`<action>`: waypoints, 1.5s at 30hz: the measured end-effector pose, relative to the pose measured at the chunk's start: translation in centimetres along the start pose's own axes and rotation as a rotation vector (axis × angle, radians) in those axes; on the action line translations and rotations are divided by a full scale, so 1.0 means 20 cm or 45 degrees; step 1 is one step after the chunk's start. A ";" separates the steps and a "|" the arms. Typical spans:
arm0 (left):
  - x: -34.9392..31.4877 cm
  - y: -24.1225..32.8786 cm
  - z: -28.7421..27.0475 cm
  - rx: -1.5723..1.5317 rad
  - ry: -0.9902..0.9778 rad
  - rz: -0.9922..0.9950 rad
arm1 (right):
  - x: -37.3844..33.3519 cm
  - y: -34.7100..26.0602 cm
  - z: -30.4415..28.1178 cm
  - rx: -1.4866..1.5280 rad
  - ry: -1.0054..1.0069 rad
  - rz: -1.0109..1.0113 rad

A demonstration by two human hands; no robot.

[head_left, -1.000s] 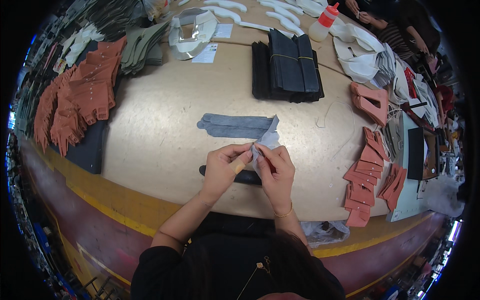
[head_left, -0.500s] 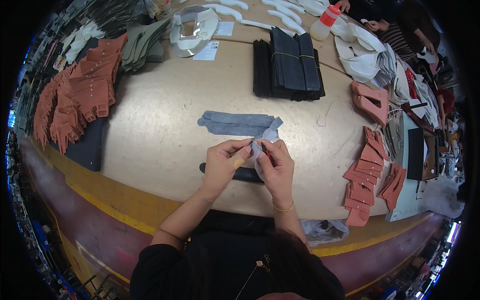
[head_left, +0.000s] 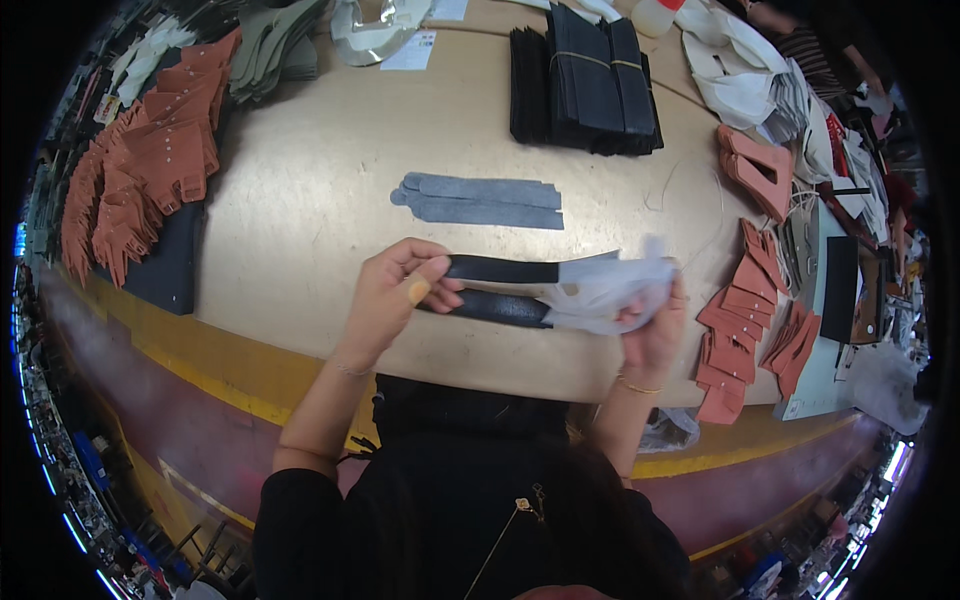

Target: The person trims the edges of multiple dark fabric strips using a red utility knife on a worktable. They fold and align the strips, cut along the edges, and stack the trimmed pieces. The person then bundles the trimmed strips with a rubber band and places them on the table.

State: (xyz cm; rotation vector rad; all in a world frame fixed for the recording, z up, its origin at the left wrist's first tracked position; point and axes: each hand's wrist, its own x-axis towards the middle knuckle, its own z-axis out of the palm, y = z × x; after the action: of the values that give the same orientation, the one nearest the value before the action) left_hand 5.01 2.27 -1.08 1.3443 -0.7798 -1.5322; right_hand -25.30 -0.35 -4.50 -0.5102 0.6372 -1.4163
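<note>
My left hand (head_left: 392, 288) pinches the left end of a narrow black strip (head_left: 505, 270) above the table. From the strip's right part, a thin translucent white sheet (head_left: 605, 297) spreads toward my right hand (head_left: 655, 335). My right fingers are curled round the sheet's right edge, partly hidden behind it and slightly blurred. A second black strip (head_left: 505, 308) lies just below the first, its left end close under my left fingers and its right end covered by the sheet. Beyond my hands lies a small pile of grey strips (head_left: 482, 200) with rounded left ends.
Banded black pieces (head_left: 600, 85) are stacked at the back. Reddish-brown cut pieces lie on a dark board (head_left: 165, 270) at left and in piles (head_left: 728, 345) at right. Grey-green pieces (head_left: 265, 50) and white parts (head_left: 725, 65) sit farther back. A loose thread (head_left: 722, 215) trails at right.
My hands have moved apart, left hand leftward and right hand rightward. The sheet, bunched between my fingers before, is now spread out, with the black strip stretched from it. The view has shifted.
</note>
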 end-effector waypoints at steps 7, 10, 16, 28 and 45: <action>-0.10 -0.08 -0.20 0.244 0.064 -0.126 | -0.10 -0.31 -0.35 -0.220 0.171 -0.228; -0.10 -0.09 -0.21 0.321 0.090 -0.161 | -0.14 -0.34 -0.40 -0.248 0.212 -0.263; 0.04 -0.01 -0.21 1.083 0.297 0.261 | -0.11 -0.30 -0.32 -0.329 0.202 -0.274; 0.49 0.00 -0.16 1.405 0.187 0.544 | -0.07 -0.20 -0.21 -0.538 0.294 -0.261; 0.16 0.05 0.24 -0.094 -0.049 0.272 | 0.06 0.26 0.53 -1.479 -0.241 -0.596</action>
State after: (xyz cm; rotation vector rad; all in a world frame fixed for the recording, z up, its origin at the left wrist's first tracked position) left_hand 0.70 -1.65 -0.47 1.1424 -0.8541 -1.4075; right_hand -14.27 -1.45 -0.32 -1.7730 1.2173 -1.2769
